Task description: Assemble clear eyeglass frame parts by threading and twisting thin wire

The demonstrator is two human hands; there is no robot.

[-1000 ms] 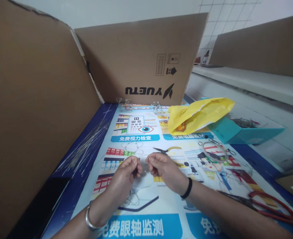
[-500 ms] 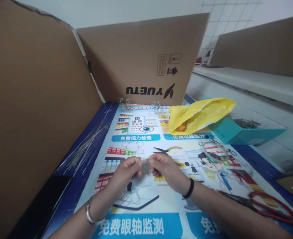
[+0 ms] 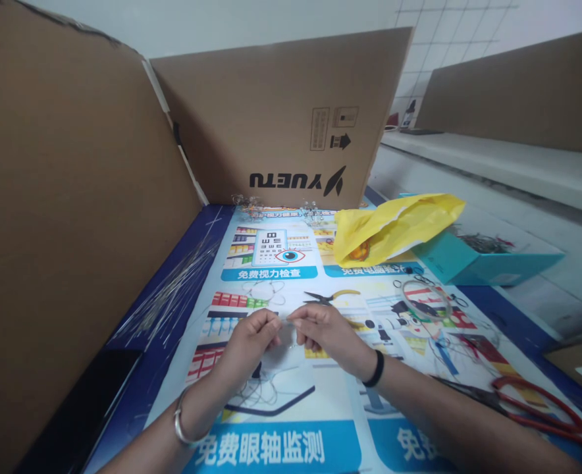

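Over the printed sheet (image 3: 338,395), my left hand (image 3: 257,334) is closed in a pinch, a silver bangle on its wrist. My right hand (image 3: 320,329), with a black band at the wrist, pinches close beside it. Between the fingertips is something thin and clear, too small to make out. Just behind my hands lie pliers (image 3: 333,297) with a yellow handle. Thin wire loops (image 3: 259,392) rest on the sheet below my left hand, and another wire shape (image 3: 266,291) lies beyond it.
Straight wires (image 3: 172,289) lie at left, near a black flat object (image 3: 88,401). Cardboard panels (image 3: 271,118) stand behind and at left. At right are a yellow bag (image 3: 404,227), a teal box (image 3: 508,266) of metal pieces, a wire coil (image 3: 412,309) and red-handled scissors (image 3: 542,408).
My right hand's fingertips have shifted slightly left and its fingers have loosened a little. My left hand stays nearly in place.
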